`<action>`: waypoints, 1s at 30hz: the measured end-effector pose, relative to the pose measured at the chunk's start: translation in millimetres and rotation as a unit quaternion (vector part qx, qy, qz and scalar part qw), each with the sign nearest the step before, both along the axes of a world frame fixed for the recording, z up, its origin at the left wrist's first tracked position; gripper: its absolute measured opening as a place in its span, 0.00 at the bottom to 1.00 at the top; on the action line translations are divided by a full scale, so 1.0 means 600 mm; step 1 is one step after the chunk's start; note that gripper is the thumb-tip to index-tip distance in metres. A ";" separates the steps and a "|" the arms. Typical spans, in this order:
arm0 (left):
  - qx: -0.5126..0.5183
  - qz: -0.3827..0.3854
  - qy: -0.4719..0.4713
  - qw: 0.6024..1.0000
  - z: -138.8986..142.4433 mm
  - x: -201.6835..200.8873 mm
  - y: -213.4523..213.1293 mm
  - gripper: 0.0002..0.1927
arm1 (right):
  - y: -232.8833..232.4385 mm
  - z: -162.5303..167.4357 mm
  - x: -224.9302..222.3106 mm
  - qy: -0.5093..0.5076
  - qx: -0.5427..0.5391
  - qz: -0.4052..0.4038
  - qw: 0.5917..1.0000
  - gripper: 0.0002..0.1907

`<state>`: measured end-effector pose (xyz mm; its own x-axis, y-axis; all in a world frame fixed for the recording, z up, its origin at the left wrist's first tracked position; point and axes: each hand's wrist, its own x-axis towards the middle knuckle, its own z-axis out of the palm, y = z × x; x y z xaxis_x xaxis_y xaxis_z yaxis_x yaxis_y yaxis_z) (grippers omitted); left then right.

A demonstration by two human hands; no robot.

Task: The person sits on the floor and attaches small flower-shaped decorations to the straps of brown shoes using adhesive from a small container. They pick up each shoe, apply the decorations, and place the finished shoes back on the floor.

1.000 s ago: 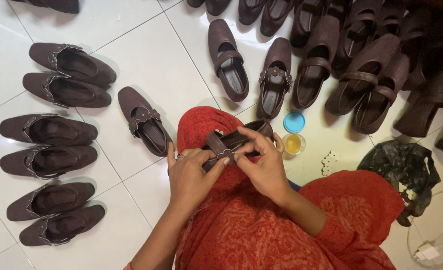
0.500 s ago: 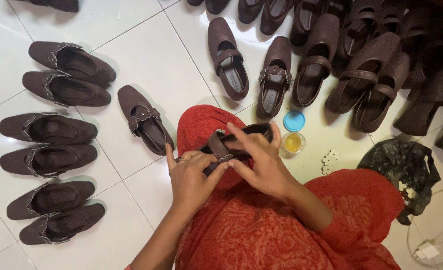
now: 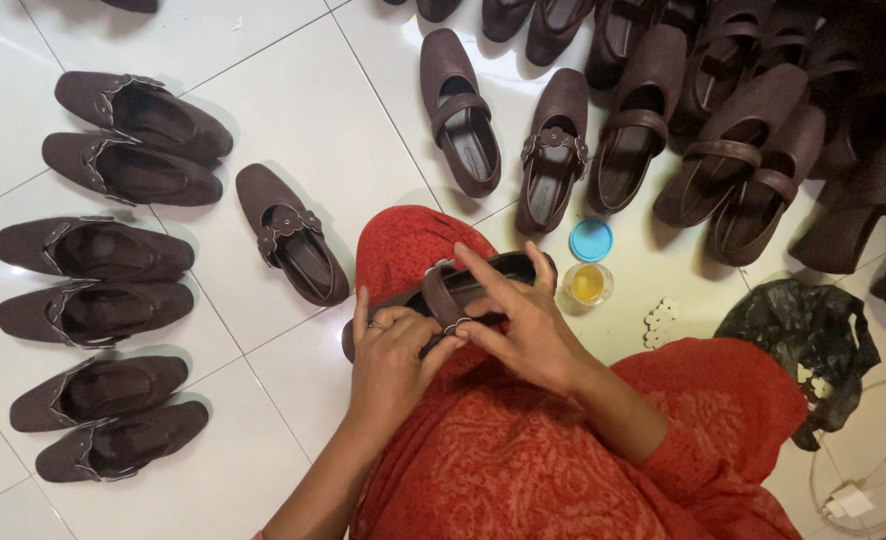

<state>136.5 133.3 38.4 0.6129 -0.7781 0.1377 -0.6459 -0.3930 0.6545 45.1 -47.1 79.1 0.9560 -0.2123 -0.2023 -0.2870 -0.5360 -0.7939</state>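
Brown suede strap shoe [image 3: 483, 285] rests on my knee; left hand [image 3: 393, 365] grips its side, right hand [image 3: 523, 325] fingers pinch the strap ornament. Pressing it flat seems next.

I have 1 view only, from the camera on the person's head, so nothing is shared with a second view. It looks almost straight down over the lap in red cloth [image 3: 563, 460] onto a white tiled floor [image 3: 293, 110]. The near edge of my picture cuts the forearms; the left hand [image 3: 393, 365] and right hand [image 3: 523, 325] sit just below centre, close to the lens. Far left, I see brown shoes in pairs [image 3: 93, 280]; far right, a crowded row of shoes [image 3: 683, 130] runs out of frame.
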 end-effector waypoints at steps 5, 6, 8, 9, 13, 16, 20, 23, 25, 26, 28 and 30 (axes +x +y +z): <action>-0.003 0.001 0.006 1.000 -0.001 -0.001 0.000 0.13 | -0.005 -0.002 -0.002 -0.029 0.000 0.013 1.000 0.46; -0.001 0.002 0.008 1.000 -0.002 -0.001 -0.001 0.13 | -0.006 -0.003 -0.002 -0.033 -0.001 0.015 0.999 0.46; 0.004 0.005 0.014 1.000 -0.004 -0.002 -0.002 0.14 | -0.006 -0.005 -0.002 -0.023 0.002 0.011 1.000 0.46; 0.005 0.004 0.019 1.000 -0.005 -0.003 -0.003 0.14 | -0.005 -0.006 -0.002 -0.011 0.005 0.007 1.000 0.46; 0.016 0.004 0.013 1.000 -0.009 -0.004 -0.002 0.13 | -0.001 -0.014 -0.002 -0.019 -0.011 0.001 1.000 0.47; 0.015 -0.012 0.001 1.000 -0.006 -0.005 0.003 0.13 | -0.004 -0.021 -0.014 -0.023 -0.015 0.022 0.999 0.51; 0.028 -0.032 0.020 0.999 0.001 -0.013 0.009 0.12 | -0.009 -0.038 -0.047 -0.149 0.111 -0.027 0.982 0.58; 0.029 -0.001 0.033 0.999 0.004 -0.029 0.012 0.12 | -0.026 -0.060 -0.072 -0.326 0.269 -0.130 0.897 0.56; 0.053 0.005 0.043 0.998 0.001 -0.035 0.010 0.16 | -0.050 -0.071 -0.093 -0.399 0.292 -0.219 0.841 0.53; 0.065 0.008 0.049 0.997 -0.002 -0.039 0.010 0.18 | -0.058 -0.076 -0.105 -0.383 0.298 -0.236 0.842 0.51; 0.048 0.027 0.030 0.998 -0.011 -0.050 0.006 0.19 | -0.068 -0.089 -0.118 -0.352 0.307 -0.269 0.842 0.47; 0.043 0.032 0.011 0.998 -0.023 -0.055 0.006 0.19 | -0.062 -0.104 -0.126 -0.329 0.319 -0.276 0.845 0.48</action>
